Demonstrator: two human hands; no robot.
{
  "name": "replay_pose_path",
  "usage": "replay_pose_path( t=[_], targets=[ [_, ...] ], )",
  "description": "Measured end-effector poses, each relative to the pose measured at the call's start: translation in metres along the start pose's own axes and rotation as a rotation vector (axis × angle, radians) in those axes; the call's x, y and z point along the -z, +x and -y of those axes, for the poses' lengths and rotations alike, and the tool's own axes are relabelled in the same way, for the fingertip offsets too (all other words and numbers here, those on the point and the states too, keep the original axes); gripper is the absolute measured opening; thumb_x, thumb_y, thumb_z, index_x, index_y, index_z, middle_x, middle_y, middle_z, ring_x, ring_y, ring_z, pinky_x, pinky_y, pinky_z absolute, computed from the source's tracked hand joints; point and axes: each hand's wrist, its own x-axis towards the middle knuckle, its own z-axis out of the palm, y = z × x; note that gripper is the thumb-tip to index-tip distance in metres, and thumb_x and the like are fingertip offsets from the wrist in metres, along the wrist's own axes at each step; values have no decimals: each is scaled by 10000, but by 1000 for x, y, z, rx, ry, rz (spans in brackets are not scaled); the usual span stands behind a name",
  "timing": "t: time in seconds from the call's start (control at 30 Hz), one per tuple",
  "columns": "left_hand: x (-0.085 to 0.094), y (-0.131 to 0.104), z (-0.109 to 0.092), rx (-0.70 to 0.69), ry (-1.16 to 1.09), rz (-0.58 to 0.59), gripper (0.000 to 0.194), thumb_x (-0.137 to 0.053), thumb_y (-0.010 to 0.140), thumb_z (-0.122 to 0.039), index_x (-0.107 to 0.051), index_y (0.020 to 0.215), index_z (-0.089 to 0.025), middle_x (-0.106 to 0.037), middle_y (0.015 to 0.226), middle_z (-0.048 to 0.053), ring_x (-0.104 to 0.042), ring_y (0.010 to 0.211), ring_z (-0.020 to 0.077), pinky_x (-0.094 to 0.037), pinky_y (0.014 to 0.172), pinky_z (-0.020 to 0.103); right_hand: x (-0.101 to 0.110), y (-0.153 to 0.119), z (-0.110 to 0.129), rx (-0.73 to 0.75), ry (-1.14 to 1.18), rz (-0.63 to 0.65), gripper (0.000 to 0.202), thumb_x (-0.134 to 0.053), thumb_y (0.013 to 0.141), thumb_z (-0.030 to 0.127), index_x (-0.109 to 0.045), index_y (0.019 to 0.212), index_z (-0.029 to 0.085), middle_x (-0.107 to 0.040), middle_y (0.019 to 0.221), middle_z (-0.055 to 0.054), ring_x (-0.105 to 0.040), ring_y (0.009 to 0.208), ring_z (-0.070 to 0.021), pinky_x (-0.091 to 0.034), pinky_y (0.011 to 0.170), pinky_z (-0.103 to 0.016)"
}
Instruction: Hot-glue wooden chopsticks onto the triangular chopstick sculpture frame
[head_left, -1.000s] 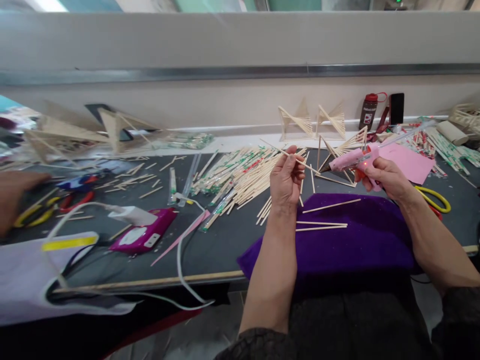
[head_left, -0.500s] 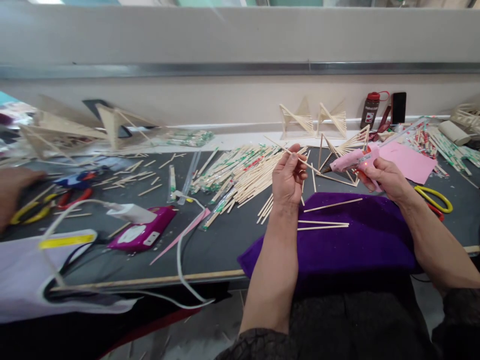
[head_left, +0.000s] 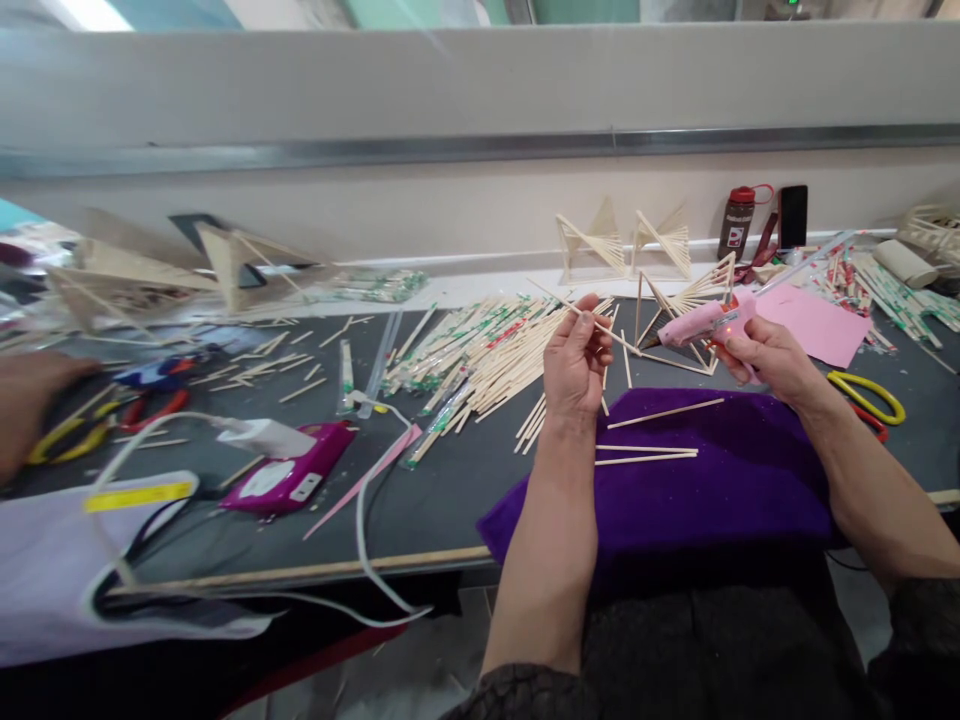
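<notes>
Between the thumb and fingers of my left hand (head_left: pixel 577 355) is a thin wooden chopstick (head_left: pixel 553 293), slanting down to the right. My right hand (head_left: pixel 772 355) is wrapped round the grip of a pink hot glue gun (head_left: pixel 701 322), its nozzle pointing left at the chopstick's lower end. Whether nozzle and chopstick touch, I cannot tell. Just behind the gun stands a frame built of sticks (head_left: pixel 679 300), partly hidden by it. Several loose chopsticks (head_left: pixel 649 455) lie on a purple cloth (head_left: pixel 720 500) below my hands.
A heap of chopsticks (head_left: pixel 502 350), some wrapped, lies left of my hands. Two stick models (head_left: pixel 592 245) stand by the wall near a bottle (head_left: pixel 737 225) and phone (head_left: pixel 793 217). A magenta power strip (head_left: pixel 300 480) trails a white cable. Another person's hand (head_left: pixel 37 400) is far left, near pliers (head_left: pixel 154 400).
The view has shifted very slightly. Both my hands keep the same hold, with chopstick and glue gun almost unmoved.
</notes>
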Motion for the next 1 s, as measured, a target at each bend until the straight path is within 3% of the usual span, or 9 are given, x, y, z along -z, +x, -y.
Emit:
replay_pose_path(
  t=[0.37, 0.7, 1.0],
  targets=[
    [-1, -1, -1, 9, 2, -11, 125, -741, 769, -198, -729, 892, -180, -660, 667, -26, -527, 460, 19, -347, 370, 118, 4, 2, -6, 11, -64, 33, 439, -679, 777, 586, -602, 772, 154, -557, 570, 20, -417, 439, -69, -305, 433, -231],
    [-1, -1, -3, 8, -18, -32, 121, -737, 778, -198, -714, 894, -174, -647, 645, -36, -521, 441, 16, -332, 358, 114, 3, -1, -2, -80, 28, 1, 371, -667, 823, 505, -663, 850, 134, -711, 818, -66, -513, 481, -71, -339, 426, -215],
    [0, -2, -8, 10, -2, -19, 105, -698, 820, -201, -702, 922, -176, -650, 669, -39, -527, 448, 15, -342, 365, 118, 5, -4, -3, -134, 201, 13, 361, -753, 752, 442, -679, 950, 150, -732, 949, -87, -624, 571, -119, -487, 498, -232]
  ],
)
